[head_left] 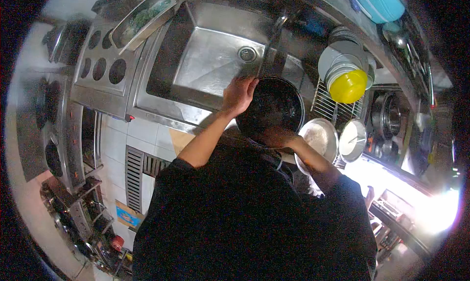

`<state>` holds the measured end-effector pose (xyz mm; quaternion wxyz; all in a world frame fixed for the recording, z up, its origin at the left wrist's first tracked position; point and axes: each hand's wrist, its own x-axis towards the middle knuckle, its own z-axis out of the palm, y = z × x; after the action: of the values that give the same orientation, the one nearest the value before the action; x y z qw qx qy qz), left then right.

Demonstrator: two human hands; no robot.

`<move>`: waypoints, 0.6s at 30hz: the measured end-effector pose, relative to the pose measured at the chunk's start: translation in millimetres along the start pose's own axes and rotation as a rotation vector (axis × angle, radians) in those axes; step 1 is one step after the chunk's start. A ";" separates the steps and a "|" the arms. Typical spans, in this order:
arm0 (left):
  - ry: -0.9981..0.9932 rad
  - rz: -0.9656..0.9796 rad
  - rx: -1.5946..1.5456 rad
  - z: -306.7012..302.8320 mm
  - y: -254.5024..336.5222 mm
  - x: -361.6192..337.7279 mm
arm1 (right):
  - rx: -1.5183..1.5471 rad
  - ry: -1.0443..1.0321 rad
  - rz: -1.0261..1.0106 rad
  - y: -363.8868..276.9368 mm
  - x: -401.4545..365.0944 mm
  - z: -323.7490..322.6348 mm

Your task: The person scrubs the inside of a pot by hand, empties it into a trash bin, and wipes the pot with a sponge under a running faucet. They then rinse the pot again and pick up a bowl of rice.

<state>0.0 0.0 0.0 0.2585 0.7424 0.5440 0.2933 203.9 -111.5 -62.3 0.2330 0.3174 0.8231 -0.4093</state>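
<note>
A large round black pan is in front of me, beside the right part of the steel sink. My left hand is at the pan's left rim, its fingers closed on the edge. Inside the near part of the pan lies my right hand, dark and blurred, so its fingers cannot be made out. To the right of the pan stand a wide metal bowl and a smaller bowl with pale contents.
A wire rack holds stacked plates and a yellow bowl. At the upper left, a metal tray with greens rests beside a steel unit with round holes. A blue tub is at the upper right.
</note>
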 end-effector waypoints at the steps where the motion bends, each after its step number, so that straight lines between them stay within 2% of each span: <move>1: 0.045 0.030 -0.015 2.2 1.8 -1.2 | -0.128 -0.097 -0.001 7.6 4.2 7.8; 2: 0.088 0.063 -0.030 4.5 3.4 -2.0 | -0.256 -0.191 0.000 16.8 4.5 15.5; 3: 0.119 0.074 -0.065 3.7 -2.1 7.8 | -0.285 -0.206 0.036 15.1 -6.4 -3.2; 5: 0.123 0.095 -0.051 -1.1 -5.9 2.6 | 0.133 0.267 0.171 -14.0 -33.9 -20.9; 6: 0.120 0.084 -0.053 -0.6 -8.5 -0.7 | 0.137 0.257 0.169 -11.3 -32.6 -17.1; 8: 0.026 0.009 -0.027 5.8 -10.2 1.6 | -0.222 -0.002 0.171 5.7 -29.5 -16.2; 11: 0.026 0.027 -0.110 -6.9 -7.9 0.7 | -0.290 -0.095 0.187 -8.9 -20.4 -37.9; 12: 0.027 0.028 -0.116 -8.7 -4.9 1.6 | -0.292 -0.097 0.191 -2.4 -17.2 -34.1; 14: -0.062 -0.052 -0.052 -11.0 -1.5 3.7 | -0.164 0.044 0.280 9.0 -9.6 -24.5; 18: 0.024 0.038 -0.117 -2.2 -9.2 2.8 | -0.121 0.087 0.335 -1.0 -6.1 -32.8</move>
<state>-6.9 5.3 -4.5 0.2895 0.7325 0.5149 0.3384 203.4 -87.1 -39.7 0.2806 0.4529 0.7911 -0.3005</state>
